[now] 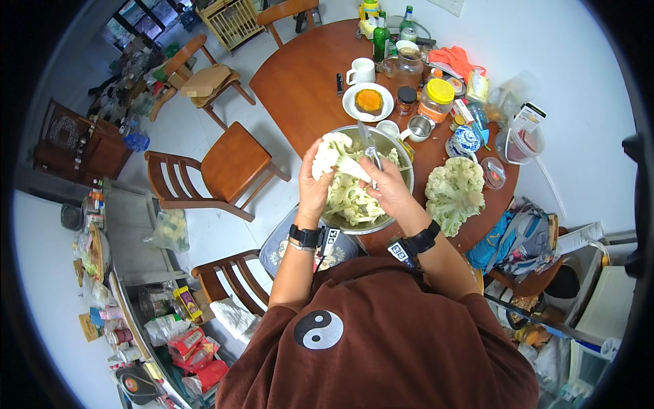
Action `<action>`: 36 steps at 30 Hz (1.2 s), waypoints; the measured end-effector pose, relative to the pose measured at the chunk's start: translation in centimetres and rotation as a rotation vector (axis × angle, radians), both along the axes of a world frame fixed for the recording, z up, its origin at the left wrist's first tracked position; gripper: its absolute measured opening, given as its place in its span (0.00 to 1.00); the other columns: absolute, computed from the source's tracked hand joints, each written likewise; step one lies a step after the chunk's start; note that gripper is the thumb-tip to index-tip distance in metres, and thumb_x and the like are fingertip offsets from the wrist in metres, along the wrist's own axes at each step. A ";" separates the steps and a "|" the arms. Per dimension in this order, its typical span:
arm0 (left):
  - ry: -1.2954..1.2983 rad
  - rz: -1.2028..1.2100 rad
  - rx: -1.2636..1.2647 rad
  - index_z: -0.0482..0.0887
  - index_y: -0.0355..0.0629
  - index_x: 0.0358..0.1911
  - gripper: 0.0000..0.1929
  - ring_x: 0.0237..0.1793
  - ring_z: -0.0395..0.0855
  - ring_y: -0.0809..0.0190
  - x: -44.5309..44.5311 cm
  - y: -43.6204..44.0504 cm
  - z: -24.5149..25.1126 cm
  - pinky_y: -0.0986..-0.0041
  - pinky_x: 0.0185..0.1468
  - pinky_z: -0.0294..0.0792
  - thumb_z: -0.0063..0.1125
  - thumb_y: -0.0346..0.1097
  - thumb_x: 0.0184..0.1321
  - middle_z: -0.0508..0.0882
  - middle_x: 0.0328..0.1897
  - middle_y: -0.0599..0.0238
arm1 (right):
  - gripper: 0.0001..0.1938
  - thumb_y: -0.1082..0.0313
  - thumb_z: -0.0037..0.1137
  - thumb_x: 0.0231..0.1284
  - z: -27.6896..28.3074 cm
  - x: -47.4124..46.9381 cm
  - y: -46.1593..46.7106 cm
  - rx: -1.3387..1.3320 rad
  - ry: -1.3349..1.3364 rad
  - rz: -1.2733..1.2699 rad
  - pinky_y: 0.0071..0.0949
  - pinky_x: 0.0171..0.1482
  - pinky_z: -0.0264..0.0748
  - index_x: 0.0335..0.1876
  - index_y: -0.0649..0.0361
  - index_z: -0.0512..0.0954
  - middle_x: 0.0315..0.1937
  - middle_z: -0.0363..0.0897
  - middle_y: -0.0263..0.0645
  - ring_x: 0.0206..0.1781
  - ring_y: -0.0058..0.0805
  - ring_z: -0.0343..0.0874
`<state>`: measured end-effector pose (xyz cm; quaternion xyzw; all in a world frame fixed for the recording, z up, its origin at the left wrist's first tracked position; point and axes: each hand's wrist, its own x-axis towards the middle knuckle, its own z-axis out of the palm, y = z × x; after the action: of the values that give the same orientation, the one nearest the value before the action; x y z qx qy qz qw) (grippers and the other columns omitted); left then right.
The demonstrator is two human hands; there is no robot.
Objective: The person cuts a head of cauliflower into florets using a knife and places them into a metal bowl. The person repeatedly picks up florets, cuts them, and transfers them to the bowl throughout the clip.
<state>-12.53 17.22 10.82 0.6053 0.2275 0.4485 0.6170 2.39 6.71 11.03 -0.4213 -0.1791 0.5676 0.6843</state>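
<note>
My left hand (311, 186) grips a large cauliflower floret (329, 156) with its stalk pointing to the right. In my right hand (389, 186) is a pair of kitchen scissors (367, 139), blades pointing away from me; its fingers also touch the stalk's end. Both hands are above a steel bowl (409, 184). Cut cauliflower pieces (352, 204) lie inside it, partly hidden by my hands. A bigger piece of cauliflower head (454, 191) rests on the wooden table (294, 97), right of the bowl.
Behind the bowl stand a white plate (348, 105) with a cut pumpkin, a steel cup (420, 128), a yellow-lidded jar (437, 97), a glass jug (409, 66) and green bottles (380, 38). A wooden chair (235, 161) is at the left, a backpack (521, 237) at the right.
</note>
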 end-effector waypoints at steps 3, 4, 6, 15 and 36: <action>0.080 -0.157 0.003 0.64 0.43 0.72 0.36 0.71 0.66 0.59 -0.1 -0.1 0.5 0.66 0.73 0.60 0.67 0.31 0.60 0.69 0.73 0.58 | 0.13 0.65 0.68 0.61 1.3 -0.1 -0.5 -0.095 -0.349 -0.132 0.13 0.21 0.62 0.38 0.57 0.72 0.31 0.76 0.30 0.31 0.17 0.77; 0.086 -0.267 0.039 0.61 0.45 0.74 0.39 0.73 0.65 0.59 -0.5 0.1 0.8 0.65 0.73 0.61 0.67 0.30 0.58 0.66 0.75 0.58 | 0.14 0.71 0.70 0.57 1.2 0.1 -0.6 -0.157 -0.328 -0.194 0.15 0.29 0.71 0.36 0.56 0.71 0.34 0.80 0.33 0.35 0.18 0.79; -0.188 -0.554 -0.345 0.59 0.46 0.75 0.41 0.73 0.65 0.58 -1.1 0.5 1.5 0.65 0.72 0.63 0.67 0.30 0.57 0.64 0.76 0.58 | 0.14 0.73 0.70 0.57 0.6 0.5 -1.0 -0.062 -0.490 -0.269 0.18 0.36 0.75 0.35 0.57 0.70 0.38 0.82 0.38 0.37 0.19 0.80; -0.109 -0.324 -0.542 0.60 0.41 0.73 0.34 0.66 0.72 0.61 1.1 0.0 1.0 0.69 0.67 0.68 0.62 0.35 0.66 0.73 0.68 0.57 | 0.13 0.61 0.58 0.69 -0.3 0.3 -1.8 -0.235 -1.206 -0.365 0.32 0.43 0.76 0.36 0.64 0.71 0.38 0.82 0.47 0.40 0.36 0.81; 0.455 0.153 0.206 0.65 0.44 0.71 0.34 0.66 0.64 0.49 2.3 -2.5 -1.2 0.64 0.72 0.57 0.66 0.32 0.60 0.66 0.62 0.50 | 0.19 0.54 0.44 0.74 1.4 -3.3 -3.8 -0.404 -1.730 -0.012 0.48 0.29 0.77 0.33 0.63 0.74 0.23 0.81 0.51 0.27 0.52 0.82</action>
<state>-10.26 14.71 9.63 0.7313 0.3589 0.3669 0.4492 -0.87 2.91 12.45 -0.8164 -0.5276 0.0675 0.2248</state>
